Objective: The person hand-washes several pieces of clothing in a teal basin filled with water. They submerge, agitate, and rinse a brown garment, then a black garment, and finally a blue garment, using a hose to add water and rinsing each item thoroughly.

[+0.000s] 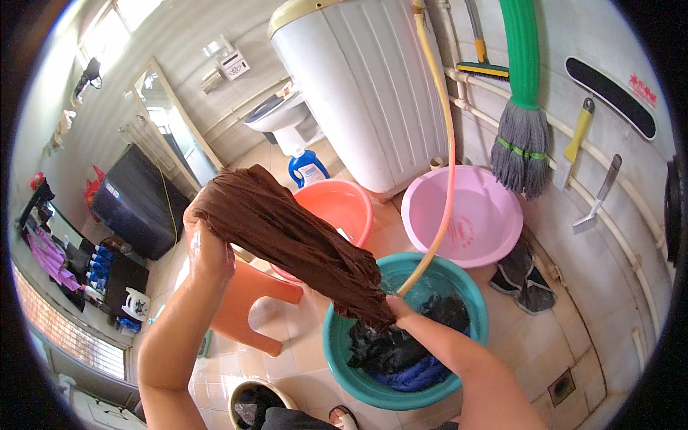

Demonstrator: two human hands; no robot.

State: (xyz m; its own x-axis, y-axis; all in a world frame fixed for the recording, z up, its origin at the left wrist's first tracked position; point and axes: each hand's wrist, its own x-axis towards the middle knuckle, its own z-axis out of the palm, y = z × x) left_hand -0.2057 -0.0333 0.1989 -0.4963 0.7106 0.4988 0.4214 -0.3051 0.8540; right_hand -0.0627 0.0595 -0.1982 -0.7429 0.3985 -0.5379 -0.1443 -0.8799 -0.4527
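A dark brown garment (pixel 287 236) is stretched out in folds, slanting from upper left down to the right. My left hand (pixel 208 244), raised, is closed round its upper end, and the fingers are partly hidden by the fabric. The lower end is gripped by my right hand (pixel 398 309), close above a teal basin (pixel 479 344). Black clothes (pixel 387 351) and a dark blue cloth (pixel 416 376) lie in that basin. A yellowish-pink hose (pixel 446 193) hangs down into it beside my right hand.
An orange stool (pixel 247 315) stands below the garment. Behind are a red-orange basin (pixel 351 204), a pink basin (pixel 473 208), a blue detergent bottle (pixel 309 168) and a white washing machine (pixel 358 86). A mop (pixel 519 158) hangs at right. A bin (pixel 287 394) stands near my foot.
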